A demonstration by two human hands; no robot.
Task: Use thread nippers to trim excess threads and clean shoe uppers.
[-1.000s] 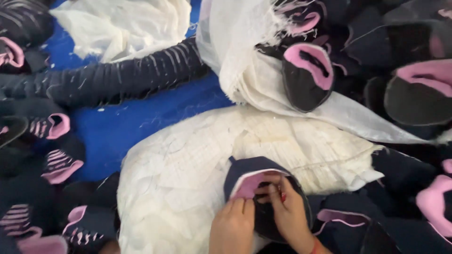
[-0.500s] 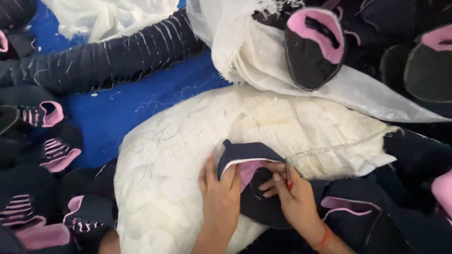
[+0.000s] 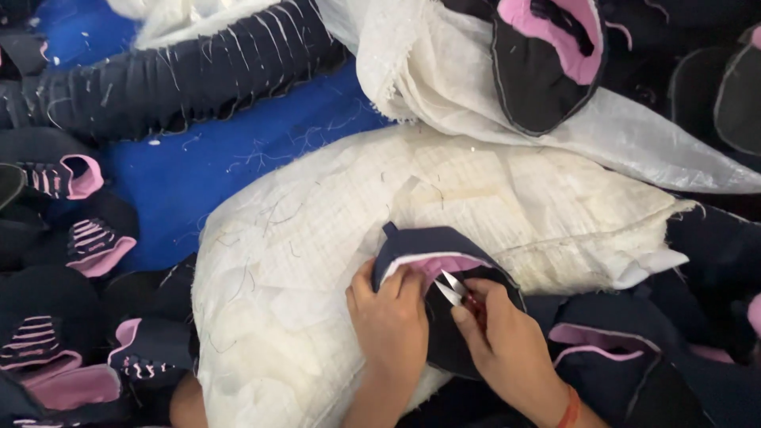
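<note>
My left hand (image 3: 392, 321) pinches the edge of a dark navy shoe upper with pink lining (image 3: 432, 257), which lies on a stuffed white woven sack (image 3: 317, 254). My right hand (image 3: 507, 345) holds small metal thread snips (image 3: 453, 288), their blades pointed at the pink lining next to my left fingers. An orange band circles my right wrist.
A long stack of navy uppers (image 3: 182, 75) lies across the blue floor (image 3: 238, 150) at the top left. More navy and pink uppers pile at the left (image 3: 87, 238) and right (image 3: 618, 349). Another white sack (image 3: 476, 87) with an upper (image 3: 547, 55) on it sits behind.
The view has shifted, so the sack and hands sit higher in frame. My hands stay on the same upper, and the snips' blades now show at the pink lining.
</note>
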